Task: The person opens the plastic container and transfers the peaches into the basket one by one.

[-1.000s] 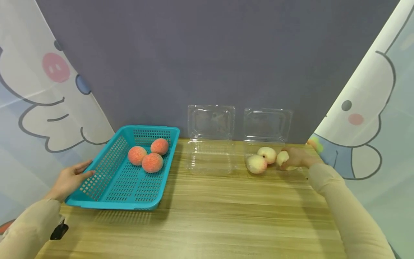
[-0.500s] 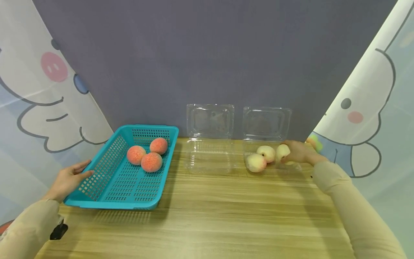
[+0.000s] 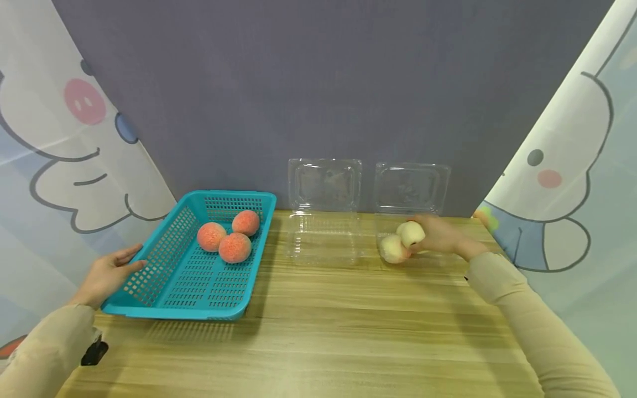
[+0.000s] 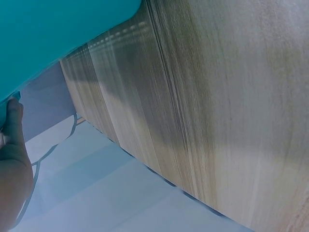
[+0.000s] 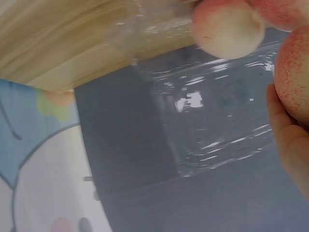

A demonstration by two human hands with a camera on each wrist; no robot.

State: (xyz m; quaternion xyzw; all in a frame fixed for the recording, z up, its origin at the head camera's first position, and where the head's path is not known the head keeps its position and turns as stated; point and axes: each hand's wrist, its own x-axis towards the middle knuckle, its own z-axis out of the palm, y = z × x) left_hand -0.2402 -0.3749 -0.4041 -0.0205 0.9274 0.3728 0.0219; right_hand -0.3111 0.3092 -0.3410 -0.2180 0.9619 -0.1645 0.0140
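My left hand (image 3: 105,276) holds the left rim of a teal plastic basket (image 3: 214,315), its thumb over the edge. In the left wrist view, part of that hand (image 4: 14,159) touches the basket's underside edge (image 4: 63,29). Three pink-orange peaches (image 3: 235,247) lie inside, towards the right. Over the right-hand clear clamshell box (image 3: 412,188), my right hand (image 3: 438,235) grips a pale peach (image 3: 412,235). Another pale peach (image 3: 393,251) sits just left of it. The right wrist view shows the gripped peach (image 5: 297,72) near two others, one of them a pale-pink peach (image 5: 229,29).
A second clear clamshell box (image 3: 324,243) stands with its lid up between the basket and the right-hand box. Behind them rises a grey panel (image 3: 323,83). Printed cartoon sheets (image 3: 552,221) flank the wooden table (image 3: 338,326) on both sides.
The right hand has moved left, from the rightmost pale peach to where the middle one lay, and now holds a peach there. The left hand and basket stay put.
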